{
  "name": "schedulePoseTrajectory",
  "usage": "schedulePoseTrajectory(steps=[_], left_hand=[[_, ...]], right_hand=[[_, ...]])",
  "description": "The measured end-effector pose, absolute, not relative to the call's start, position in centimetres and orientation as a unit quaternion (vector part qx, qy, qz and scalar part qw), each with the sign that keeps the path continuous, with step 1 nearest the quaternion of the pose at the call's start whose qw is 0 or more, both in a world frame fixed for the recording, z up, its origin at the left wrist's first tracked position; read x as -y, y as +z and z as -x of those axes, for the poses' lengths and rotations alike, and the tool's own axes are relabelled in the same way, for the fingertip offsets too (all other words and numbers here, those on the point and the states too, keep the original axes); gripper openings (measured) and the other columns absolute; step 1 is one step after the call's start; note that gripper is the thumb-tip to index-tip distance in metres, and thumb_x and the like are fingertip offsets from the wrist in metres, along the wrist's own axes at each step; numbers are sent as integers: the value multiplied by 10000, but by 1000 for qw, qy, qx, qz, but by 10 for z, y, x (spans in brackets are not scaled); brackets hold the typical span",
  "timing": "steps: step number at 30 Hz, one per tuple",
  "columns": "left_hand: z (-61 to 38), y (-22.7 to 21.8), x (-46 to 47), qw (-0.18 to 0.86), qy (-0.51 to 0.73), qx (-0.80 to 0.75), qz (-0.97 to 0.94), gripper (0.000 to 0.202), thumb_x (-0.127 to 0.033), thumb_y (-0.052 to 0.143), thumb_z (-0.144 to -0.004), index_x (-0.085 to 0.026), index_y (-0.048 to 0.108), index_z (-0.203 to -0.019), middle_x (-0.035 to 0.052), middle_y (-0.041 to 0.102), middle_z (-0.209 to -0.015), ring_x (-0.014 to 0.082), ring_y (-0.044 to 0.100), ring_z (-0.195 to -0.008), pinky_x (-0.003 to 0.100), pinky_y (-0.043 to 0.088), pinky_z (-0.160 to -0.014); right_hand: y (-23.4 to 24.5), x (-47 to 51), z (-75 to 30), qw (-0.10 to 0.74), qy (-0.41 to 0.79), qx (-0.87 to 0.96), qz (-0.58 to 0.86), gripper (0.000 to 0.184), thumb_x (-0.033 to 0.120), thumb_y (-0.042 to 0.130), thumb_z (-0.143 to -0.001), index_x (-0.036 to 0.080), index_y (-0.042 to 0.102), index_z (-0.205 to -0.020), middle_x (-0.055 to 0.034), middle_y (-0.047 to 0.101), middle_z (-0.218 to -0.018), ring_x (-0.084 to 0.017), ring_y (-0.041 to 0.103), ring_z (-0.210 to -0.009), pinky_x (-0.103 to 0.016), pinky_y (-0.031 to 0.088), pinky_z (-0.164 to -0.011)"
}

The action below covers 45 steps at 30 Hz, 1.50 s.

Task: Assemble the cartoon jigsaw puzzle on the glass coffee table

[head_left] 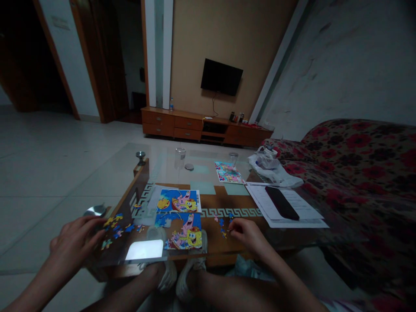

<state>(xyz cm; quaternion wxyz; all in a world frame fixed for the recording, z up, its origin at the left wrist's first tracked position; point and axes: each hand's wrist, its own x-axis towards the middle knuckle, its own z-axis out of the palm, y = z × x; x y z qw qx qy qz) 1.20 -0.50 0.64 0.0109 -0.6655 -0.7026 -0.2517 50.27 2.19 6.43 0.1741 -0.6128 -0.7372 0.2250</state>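
A partly assembled cartoon jigsaw puzzle [182, 232] lies on the glass coffee table [130, 169], just below its printed reference picture [178, 200]. My left hand [73, 245] rests at the table's left front corner, fingers curled beside several loose blue and yellow pieces [115, 227]. My right hand [248, 234] is at the right of the puzzle, fingertips pinched on a small puzzle piece [228, 231], with a few more loose pieces [222, 221] just beyond it.
A black phone [281, 202] lies on white papers [302, 210] at the right. Farther back stand a drinking glass [180, 157], a second picture card [229, 172] and a plastic bag [271, 167]. A floral sofa [357, 173] is at the right. My knees and shoes show beneath the glass.
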Motion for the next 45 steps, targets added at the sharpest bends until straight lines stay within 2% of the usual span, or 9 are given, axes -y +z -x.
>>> schedulePoseTrajectory(steps=[5,9,14,19,23,28,35,40,45], left_hand=[[-26,7,8,36,-269,699,662,415,-416,307,-838,-260,667,-970,147,615,-1124,326,541,-1074,475,427,-850],[-43,8,11,27,-264,686,678,401,-400,343,-856,-234,679,-997,122,618,-1171,318,521,-1119,477,429,-852],[-62,11,16,20,-287,648,705,336,-384,403,-847,-263,696,-958,76,647,-1124,304,542,-1100,470,426,-886],[-68,14,21,17,-301,638,709,316,-352,418,-835,-241,697,-933,90,655,-1118,308,548,-1084,460,435,-875],[-67,13,21,21,-298,640,708,327,-364,413,-839,-240,701,-933,93,658,-1113,319,546,-1078,469,436,-856],[-66,7,19,26,-292,643,708,331,-359,409,-844,-241,704,-940,91,659,-1113,311,544,-1074,455,440,-845],[-65,6,17,22,-279,643,713,356,-377,399,-848,-235,711,-947,98,660,-1105,312,552,-1065,459,446,-854],[-65,4,16,17,-275,641,717,357,-390,404,-840,-240,712,-943,98,658,-1093,317,563,-1052,456,452,-835],[-62,-3,16,32,-277,636,720,356,-386,395,-852,-242,702,-960,93,652,-1115,317,549,-1075,466,443,-859]], right_hand=[[71,-22,-497,212,285,728,586,114,219,544,-755,171,647,-752,-61,697,-790,-207,639,-779,-297,458,-732],[73,-22,-486,280,379,693,545,215,288,544,-761,166,651,-900,-68,688,-860,-212,631,-780,-325,481,-731],[72,-18,-469,250,414,682,549,206,308,536,-773,180,635,-900,-53,657,-872,-173,584,-693,-285,460,-629],[68,-15,-461,245,421,668,562,150,273,523,-782,190,604,-876,-37,641,-824,-154,569,-654,-266,451,-606],[66,-27,-478,260,349,678,592,213,290,516,-772,177,614,-924,-40,657,-805,-174,602,-685,-276,471,-625],[75,-43,-524,276,226,670,651,200,299,483,-781,190,617,-881,-72,682,-895,-232,630,-867,-334,467,-787],[73,-41,-536,212,237,702,637,130,218,537,-732,194,660,-767,-49,710,-807,-230,649,-804,-332,475,-769],[63,-38,-523,176,243,726,618,170,178,562,-731,198,699,-830,-34,728,-856,-214,657,-831,-311,473,-790],[64,-48,-533,166,187,719,649,209,158,536,-745,171,694,-881,-68,715,-906,-228,641,-864,-323,451,-800]])
